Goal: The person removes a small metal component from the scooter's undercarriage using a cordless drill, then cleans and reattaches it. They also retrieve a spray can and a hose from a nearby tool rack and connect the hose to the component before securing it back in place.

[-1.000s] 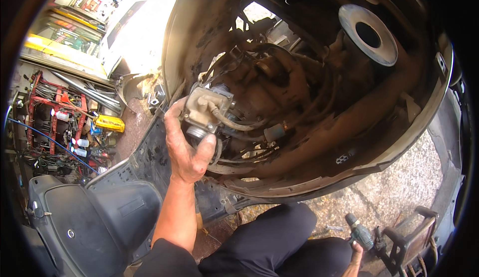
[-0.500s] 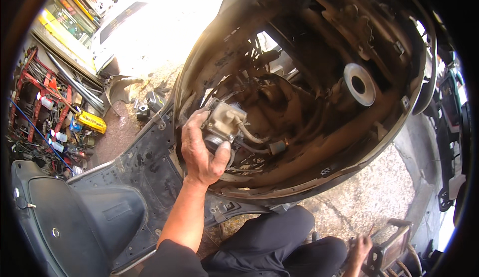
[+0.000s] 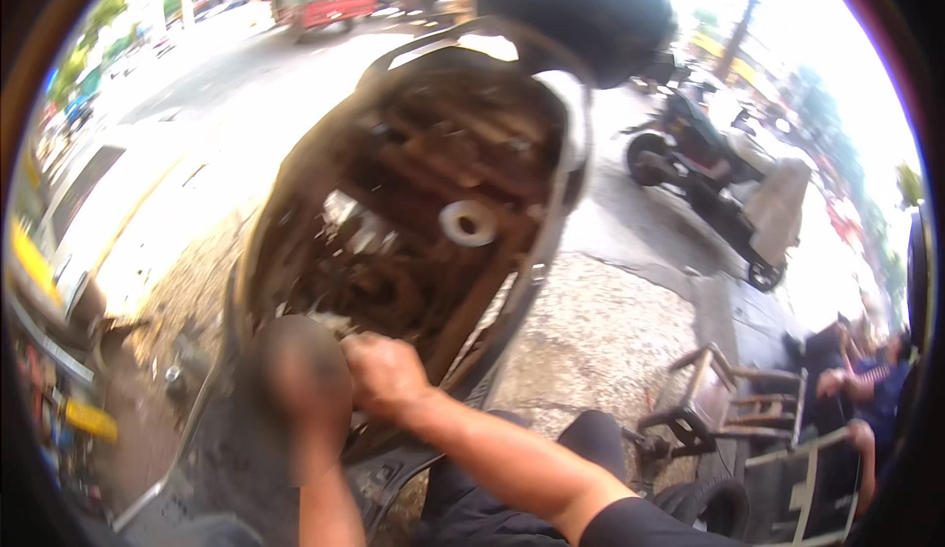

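Pale part (image 3: 333,321): at the near end of the scooter shell (image 3: 295,222), just beyond the hands – probably stiff metal, fairly heavy, perhaps greasy; best held by its solid sides.
Left hand (image 3: 307,375): blurred; grip cannot be told.
Right hand (image 3: 391,375): fingers curled, close beside the left; anything pinched is hidden.
Obstacles: shell rim and dark clutter – tight room for 2 hands.
Right side: wooden chair (image 3: 682,401), parked scooter (image 3: 694,143).
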Demonstrator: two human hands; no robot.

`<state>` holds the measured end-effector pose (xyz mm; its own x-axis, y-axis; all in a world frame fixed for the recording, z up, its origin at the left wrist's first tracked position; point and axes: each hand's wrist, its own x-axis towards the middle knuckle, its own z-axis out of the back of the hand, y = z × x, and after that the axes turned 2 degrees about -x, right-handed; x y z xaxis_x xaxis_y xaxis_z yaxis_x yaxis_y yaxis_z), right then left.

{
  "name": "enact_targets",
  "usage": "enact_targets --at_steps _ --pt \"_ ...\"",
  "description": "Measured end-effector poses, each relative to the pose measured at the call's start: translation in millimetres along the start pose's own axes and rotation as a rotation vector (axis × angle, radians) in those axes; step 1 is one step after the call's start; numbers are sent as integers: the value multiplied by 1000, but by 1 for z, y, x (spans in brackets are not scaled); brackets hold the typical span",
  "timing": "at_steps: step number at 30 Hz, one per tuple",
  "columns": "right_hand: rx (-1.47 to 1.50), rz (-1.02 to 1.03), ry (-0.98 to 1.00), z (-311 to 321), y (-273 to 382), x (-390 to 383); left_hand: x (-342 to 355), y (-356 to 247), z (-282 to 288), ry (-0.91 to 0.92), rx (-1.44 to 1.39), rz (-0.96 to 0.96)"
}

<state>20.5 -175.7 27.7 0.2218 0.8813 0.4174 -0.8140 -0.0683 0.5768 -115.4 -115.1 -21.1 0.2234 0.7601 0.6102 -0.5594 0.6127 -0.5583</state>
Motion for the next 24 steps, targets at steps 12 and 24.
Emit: enact_targets --at_steps 12,24 --pt "225 167 -178 -89 -54 6 -11 27 -16 -75 39 -129" --pt "282 99 -236 -41 -20 2 -10 20 -16 -145 44 -161"
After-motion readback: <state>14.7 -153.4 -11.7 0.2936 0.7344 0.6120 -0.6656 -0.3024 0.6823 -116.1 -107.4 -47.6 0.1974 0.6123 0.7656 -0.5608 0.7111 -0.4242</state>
